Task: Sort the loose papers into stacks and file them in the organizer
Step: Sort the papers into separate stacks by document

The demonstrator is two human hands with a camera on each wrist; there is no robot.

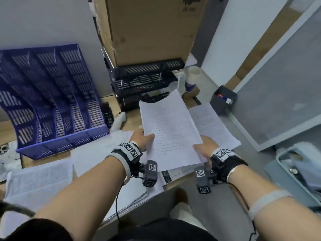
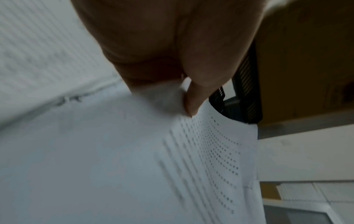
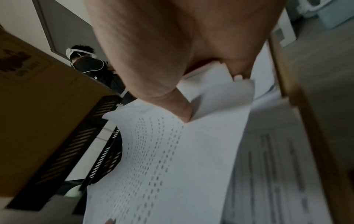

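A white printed sheaf of papers (image 1: 169,129) is lifted above the desk, held by both hands at its near end. My left hand (image 1: 143,138) pinches its left edge, thumb on top; the left wrist view shows that thumb (image 2: 193,97) pressing the sheaf of papers (image 2: 210,151). My right hand (image 1: 204,146) pinches the lower right corner; its thumb (image 3: 182,112) lies on the sheaf of papers (image 3: 162,159). The blue slotted organizer (image 1: 52,101) stands to the left, its compartments holding nothing I can see. More loose papers (image 1: 38,178) lie spread on the desk.
Another paper stack (image 1: 215,126) lies on the desk at right. A black mesh tray rack (image 1: 145,84) under a cardboard box (image 1: 149,28) stands behind. Cups (image 1: 191,80) and a grey bin (image 1: 223,100) sit at back right. A person (image 3: 88,63) shows in the right wrist view.
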